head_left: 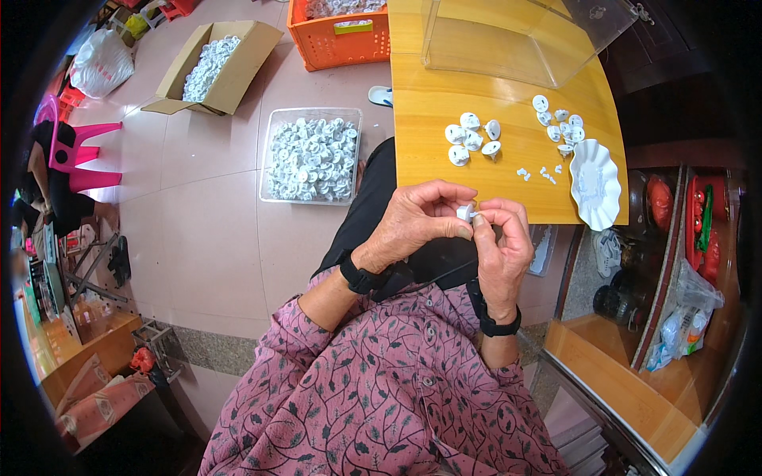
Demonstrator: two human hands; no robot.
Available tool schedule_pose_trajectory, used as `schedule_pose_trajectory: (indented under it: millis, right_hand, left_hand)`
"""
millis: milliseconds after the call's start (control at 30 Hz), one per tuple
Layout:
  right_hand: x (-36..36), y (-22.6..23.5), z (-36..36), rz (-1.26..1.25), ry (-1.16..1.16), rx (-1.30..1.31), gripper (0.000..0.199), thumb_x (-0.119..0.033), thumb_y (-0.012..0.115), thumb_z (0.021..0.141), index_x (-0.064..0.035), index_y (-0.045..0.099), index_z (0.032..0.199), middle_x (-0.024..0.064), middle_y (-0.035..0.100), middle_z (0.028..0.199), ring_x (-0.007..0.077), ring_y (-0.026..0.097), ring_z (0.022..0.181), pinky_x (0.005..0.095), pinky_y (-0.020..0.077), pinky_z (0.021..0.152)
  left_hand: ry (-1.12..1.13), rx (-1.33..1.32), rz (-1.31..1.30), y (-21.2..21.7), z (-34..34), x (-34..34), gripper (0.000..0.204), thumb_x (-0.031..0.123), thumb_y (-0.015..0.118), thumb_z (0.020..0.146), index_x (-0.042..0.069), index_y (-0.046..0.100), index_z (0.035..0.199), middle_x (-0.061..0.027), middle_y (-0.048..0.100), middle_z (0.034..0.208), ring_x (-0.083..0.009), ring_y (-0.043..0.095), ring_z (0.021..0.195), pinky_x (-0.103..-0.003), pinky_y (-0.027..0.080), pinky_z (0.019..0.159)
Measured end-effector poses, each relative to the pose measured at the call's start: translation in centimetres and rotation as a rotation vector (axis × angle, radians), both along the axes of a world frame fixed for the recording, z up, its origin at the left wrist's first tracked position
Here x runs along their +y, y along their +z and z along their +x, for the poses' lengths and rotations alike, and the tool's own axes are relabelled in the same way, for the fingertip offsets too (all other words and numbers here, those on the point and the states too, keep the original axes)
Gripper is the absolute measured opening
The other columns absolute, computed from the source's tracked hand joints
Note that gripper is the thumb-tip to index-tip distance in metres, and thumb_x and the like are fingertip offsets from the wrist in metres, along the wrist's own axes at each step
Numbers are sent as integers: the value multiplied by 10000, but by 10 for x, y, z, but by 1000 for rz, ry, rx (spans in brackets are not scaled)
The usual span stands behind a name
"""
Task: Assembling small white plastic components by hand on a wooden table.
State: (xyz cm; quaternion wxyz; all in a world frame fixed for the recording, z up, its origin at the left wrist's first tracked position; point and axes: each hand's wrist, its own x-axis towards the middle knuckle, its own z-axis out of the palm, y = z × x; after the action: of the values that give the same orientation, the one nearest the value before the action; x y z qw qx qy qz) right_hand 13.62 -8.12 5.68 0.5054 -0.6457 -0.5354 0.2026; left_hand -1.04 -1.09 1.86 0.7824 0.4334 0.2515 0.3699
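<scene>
Over my lap, at the near edge of the wooden table [520, 95], my left hand [413, 220] pinches a small white plastic part [464, 213] between thumb and fingers. The fingertips of my right hand [506, 242] meet it from the right, closed on a tiny white piece [474, 214] that they partly hide. Beyond my hands lies a group of round white plastic parts [473, 141]. Another group [565, 131] sits farther right. Several tiny white pieces [546, 175] are scattered near a white scalloped dish [585, 155], which holds more small pieces.
A clear plastic box [496, 55] stands at the table's far side. On the floor to the left are a clear tub [265, 170] full of white parts, a cardboard box [252, 55] and an orange crate [345, 54]. A person sits near a pink stool [79, 159] at far left.
</scene>
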Motion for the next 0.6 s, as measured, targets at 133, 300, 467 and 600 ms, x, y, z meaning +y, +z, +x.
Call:
schedule_pose_trajectory:
  millis: [133, 300, 467, 600]
  right_hand:
    - [0, 4, -2, -23, 24, -7, 53, 34, 665, 832, 6, 622, 849, 121, 619, 978, 226, 626, 902, 321, 497, 791]
    - [-1, 4, 0, -49, 66, 47, 50, 27, 677, 848, 8, 631, 854, 114, 612, 981, 215, 621, 898, 313, 495, 787]
    - [-1, 3, 0, -64, 83, 69, 42, 6, 684, 877, 12, 644, 884, 109, 607, 979, 201, 611, 910, 305, 489, 799]
    - [-2, -6, 1, -35, 87, 193, 50, -7, 680, 891, 17, 642, 913, 109, 612, 997, 193, 602, 930, 297, 481, 814]
  left_hand:
    - [-4, 8, -7, -1, -1, -1, 412, 20, 800, 809, -33, 648, 1188, -71, 700, 1028, -103, 668, 923, -247, 574, 838]
    - [-10, 25, -3, -2, -4, 0, 416, 31, 807, 807, -36, 649, 1185, -73, 703, 1022, -106, 671, 921, -247, 575, 837]
    - [-5, 13, -61, -4, -5, 1, 445, -11, 800, 792, -41, 637, 1205, -99, 703, 1057, -142, 682, 947, -266, 581, 850]
    - [12, 13, -48, -1, -6, 1, 416, -3, 792, 806, -44, 646, 1192, -95, 703, 1048, -131, 678, 940, -257, 576, 849]
